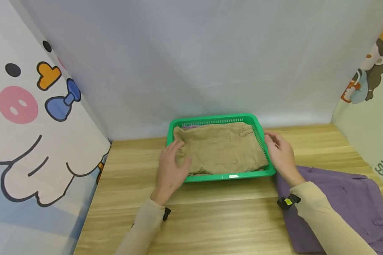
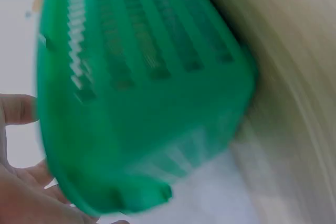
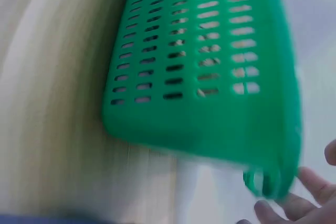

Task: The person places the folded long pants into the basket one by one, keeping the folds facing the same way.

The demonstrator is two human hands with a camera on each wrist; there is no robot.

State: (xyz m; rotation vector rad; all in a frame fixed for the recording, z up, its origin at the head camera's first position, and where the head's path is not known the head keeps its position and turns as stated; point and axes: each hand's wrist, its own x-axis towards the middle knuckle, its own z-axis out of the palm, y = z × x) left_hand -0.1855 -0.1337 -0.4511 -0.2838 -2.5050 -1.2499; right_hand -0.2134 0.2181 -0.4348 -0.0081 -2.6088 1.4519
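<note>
A green plastic basket [image 1: 210,177] sits on a wood-grain table [image 1: 134,170], in the middle of the head view, near the table's twelve o'clock edge. Inside it a folded tan garment [image 1: 217,150] covers most of the opening, with a strip of purple cloth [image 1: 190,126] peeping out at ten o'clock. The left hand [image 1: 172,170] is at the basket's eight-to-nine o'clock side, its fingers spread over the rim and its thumb well apart from them, above the tan garment. The right hand [image 1: 282,157] is at three o'clock, fingers loosely bent at the rim; in its blurred wrist view the fingers lie by a rim corner and the thumb stands clear. Neither hand pinches the cloth. At four o'clock from the basket a purple garment [image 1: 348,198] lies on the table, partly under the right sleeve [image 1: 325,212]. A pale backdrop [image 1: 191,60] rises at twelve o'clock.
</note>
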